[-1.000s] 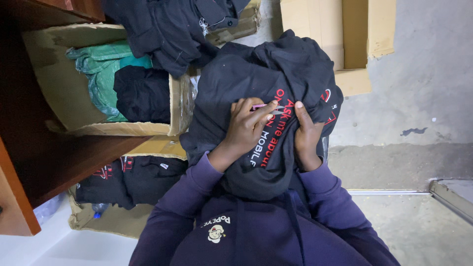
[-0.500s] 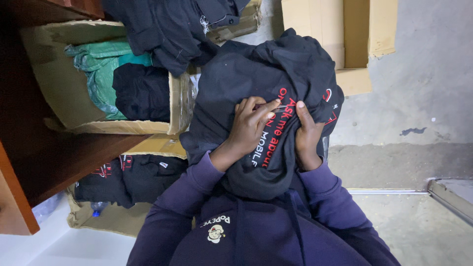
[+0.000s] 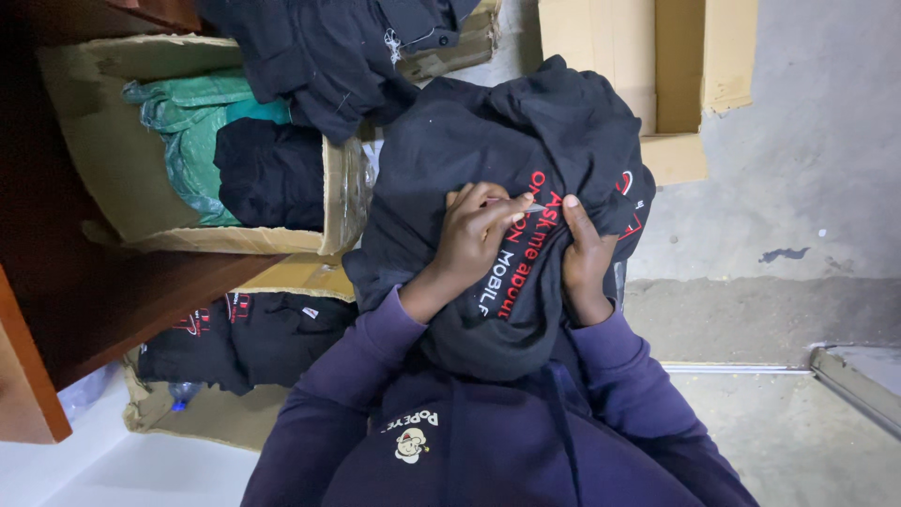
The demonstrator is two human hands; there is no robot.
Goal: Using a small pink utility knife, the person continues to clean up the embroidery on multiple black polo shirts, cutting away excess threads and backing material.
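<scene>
I hold a bunched black garment (image 3: 488, 141) with red and white printed lettering up against my chest, above the front of my dark purple hooded top (image 3: 469, 441). My left hand (image 3: 479, 235) rests on the cloth with its fingers curled, thumb and forefinger pinched together around a thin, pale, needle-like sliver (image 3: 530, 208) right at the line of red letters; it is too small for me to tell what it is. My right hand (image 3: 587, 258) is closed around a fold of the same garment just beside it, thumb lying flat on top of the fabric, the other fingers tucked underneath and out of sight. The two hands sit close together, with the lettering between them.

To my left, an open cardboard box (image 3: 113, 150) stands on a dark wooden shelf (image 3: 122, 300); inside it lie a green plastic bag (image 3: 188, 122) and a folded black cloth (image 3: 272, 174). More black clothing (image 3: 328, 56) hangs over the box's rim. Below the shelf, a second box (image 3: 188, 422) holds black garments with red print (image 3: 244, 338). Another cardboard box (image 3: 648, 75) stands against the grey wall (image 3: 807, 141), just behind the garment I hold.
</scene>
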